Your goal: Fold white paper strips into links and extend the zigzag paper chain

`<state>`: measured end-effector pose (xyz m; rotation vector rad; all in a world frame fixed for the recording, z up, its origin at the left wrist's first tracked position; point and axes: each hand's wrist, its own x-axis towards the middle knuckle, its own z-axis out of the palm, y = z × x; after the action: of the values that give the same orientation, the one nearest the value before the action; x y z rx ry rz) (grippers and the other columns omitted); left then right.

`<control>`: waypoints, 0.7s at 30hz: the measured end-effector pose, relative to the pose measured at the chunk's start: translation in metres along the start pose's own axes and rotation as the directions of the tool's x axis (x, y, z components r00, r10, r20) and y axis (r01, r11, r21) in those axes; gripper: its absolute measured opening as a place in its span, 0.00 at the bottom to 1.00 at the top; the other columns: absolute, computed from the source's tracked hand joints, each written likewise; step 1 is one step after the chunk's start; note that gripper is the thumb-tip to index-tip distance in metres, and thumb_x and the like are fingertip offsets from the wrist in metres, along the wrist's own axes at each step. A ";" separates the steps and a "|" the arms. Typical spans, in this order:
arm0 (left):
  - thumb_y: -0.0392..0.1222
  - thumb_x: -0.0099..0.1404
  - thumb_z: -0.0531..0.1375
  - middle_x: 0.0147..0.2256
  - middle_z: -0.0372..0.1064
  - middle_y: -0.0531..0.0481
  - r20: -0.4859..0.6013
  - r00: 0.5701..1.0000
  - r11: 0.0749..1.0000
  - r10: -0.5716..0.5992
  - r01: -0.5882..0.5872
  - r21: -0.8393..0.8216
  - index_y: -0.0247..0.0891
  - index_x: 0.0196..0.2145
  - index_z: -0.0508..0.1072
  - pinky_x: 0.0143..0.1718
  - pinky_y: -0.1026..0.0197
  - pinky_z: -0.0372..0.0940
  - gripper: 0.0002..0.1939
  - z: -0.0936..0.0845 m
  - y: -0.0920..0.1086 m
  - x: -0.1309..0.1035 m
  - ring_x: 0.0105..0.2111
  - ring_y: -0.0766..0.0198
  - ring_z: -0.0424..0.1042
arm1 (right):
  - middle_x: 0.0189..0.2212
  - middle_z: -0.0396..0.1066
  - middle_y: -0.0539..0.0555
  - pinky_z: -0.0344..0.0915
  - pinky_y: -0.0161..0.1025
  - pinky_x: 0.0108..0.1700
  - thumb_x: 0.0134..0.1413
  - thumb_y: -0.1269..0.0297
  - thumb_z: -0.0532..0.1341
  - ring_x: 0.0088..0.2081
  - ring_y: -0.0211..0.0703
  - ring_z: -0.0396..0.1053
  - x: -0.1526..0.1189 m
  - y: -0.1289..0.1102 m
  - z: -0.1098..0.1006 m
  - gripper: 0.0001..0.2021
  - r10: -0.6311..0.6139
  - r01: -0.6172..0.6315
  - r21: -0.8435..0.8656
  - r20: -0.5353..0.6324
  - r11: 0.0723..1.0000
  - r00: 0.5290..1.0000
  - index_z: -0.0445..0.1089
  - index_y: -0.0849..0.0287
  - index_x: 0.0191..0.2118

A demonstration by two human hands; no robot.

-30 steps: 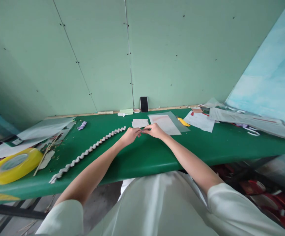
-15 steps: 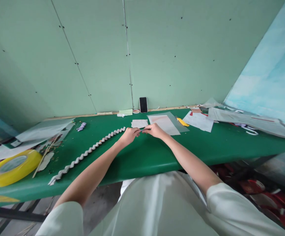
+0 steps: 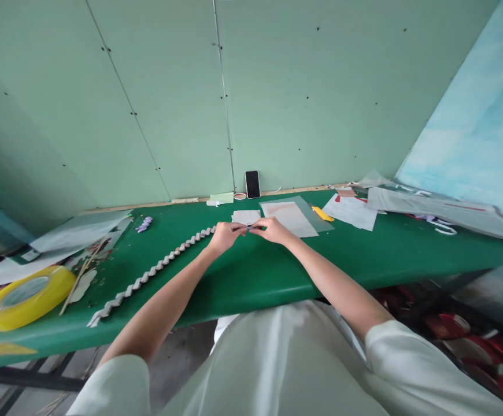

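My left hand (image 3: 227, 236) and my right hand (image 3: 273, 229) meet over the middle of the green-topped table, fingertips pinched almost together. Between them is a small, thin dark strip (image 3: 252, 227), mostly covered by the fingers; its kind is too small to make out. A long folded zigzag paper chain (image 3: 159, 265) runs diagonally across the table, its far end reaching my left hand. Whether that hand also touches the chain I cannot tell. Just behind my fingers lies a small stack of white paper pieces (image 3: 246, 217).
A black-screened phone (image 3: 252, 185) leans against the wall. Clear plastic and a pale sheet (image 3: 289, 218) lie right of centre, near a yellow object (image 3: 322, 214). At the left sit a big yellow tape roll (image 3: 56, 283), thin sticks (image 3: 78, 284) and a purple item (image 3: 144, 224).
My left hand has shifted very slightly left, and its fingers have turned a little over the dark strip. The right hand stays nearly where it was. The camera view has moved slightly.
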<state>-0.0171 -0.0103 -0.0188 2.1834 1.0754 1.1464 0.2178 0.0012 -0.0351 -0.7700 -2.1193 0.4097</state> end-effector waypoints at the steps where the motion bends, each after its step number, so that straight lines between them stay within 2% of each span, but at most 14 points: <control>1: 0.49 0.68 0.65 0.32 0.83 0.48 0.010 1.000 0.999 0.028 -0.029 0.036 0.40 0.35 0.86 0.39 0.60 0.73 0.13 -0.001 0.002 -0.001 0.34 0.54 0.82 | 0.40 0.83 0.58 0.74 0.43 0.46 0.63 0.54 0.69 0.41 0.50 0.80 0.000 -0.001 0.001 0.12 -0.036 0.036 -0.022 0.000 0.999 0.999 0.84 0.57 0.45; 3: 0.47 0.69 0.63 0.33 0.83 0.48 0.043 0.997 0.994 0.071 -0.074 0.081 0.40 0.34 0.86 0.37 0.62 0.72 0.13 -0.001 0.005 -0.003 0.33 0.56 0.81 | 0.40 0.82 0.58 0.73 0.43 0.47 0.62 0.54 0.70 0.42 0.51 0.79 -0.001 -0.002 0.004 0.13 -0.081 0.082 -0.069 0.013 0.994 0.997 0.83 0.57 0.46; 6: 0.44 0.71 0.61 0.30 0.82 0.49 0.083 0.991 0.986 0.105 -0.114 0.121 0.39 0.33 0.85 0.33 0.64 0.68 0.14 0.000 0.009 -0.005 0.28 0.61 0.78 | 0.35 0.81 0.58 0.72 0.42 0.45 0.68 0.58 0.65 0.39 0.48 0.78 0.000 0.000 0.008 0.11 -0.099 0.104 -0.168 0.036 0.980 0.994 0.83 0.57 0.42; 10: 0.44 0.71 0.60 0.28 0.80 0.50 0.075 0.990 0.978 0.120 -0.131 0.160 0.38 0.31 0.84 0.30 0.65 0.65 0.15 0.003 0.010 -0.006 0.25 0.63 0.74 | 0.33 0.81 0.57 0.71 0.41 0.44 0.72 0.63 0.62 0.38 0.47 0.78 0.000 0.002 0.011 0.12 -0.136 0.148 -0.256 0.062 0.955 0.989 0.83 0.58 0.40; 16: 0.46 0.71 0.60 0.30 0.82 0.49 0.048 0.996 0.987 0.081 -0.087 0.136 0.40 0.35 0.86 0.35 0.63 0.69 0.15 -0.002 0.008 -0.003 0.31 0.58 0.80 | 0.38 0.83 0.58 0.71 0.42 0.45 0.69 0.59 0.64 0.40 0.49 0.79 0.001 0.000 0.007 0.10 -0.083 0.083 -0.167 0.010 0.982 0.997 0.83 0.57 0.42; 21: 0.49 0.69 0.62 0.30 0.82 0.48 0.030 0.999 0.994 0.036 -0.039 0.099 0.41 0.35 0.86 0.38 0.59 0.73 0.14 -0.002 0.005 -0.001 0.33 0.54 0.81 | 0.32 0.82 0.56 0.70 0.40 0.40 0.69 0.60 0.63 0.34 0.47 0.78 0.002 0.000 0.002 0.12 0.022 -0.019 -0.096 0.029 0.995 0.999 0.83 0.57 0.37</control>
<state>-0.0171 -0.0134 -0.0148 2.2983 1.1067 1.0964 0.2152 0.0027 -0.0357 -0.8460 -2.1735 0.3349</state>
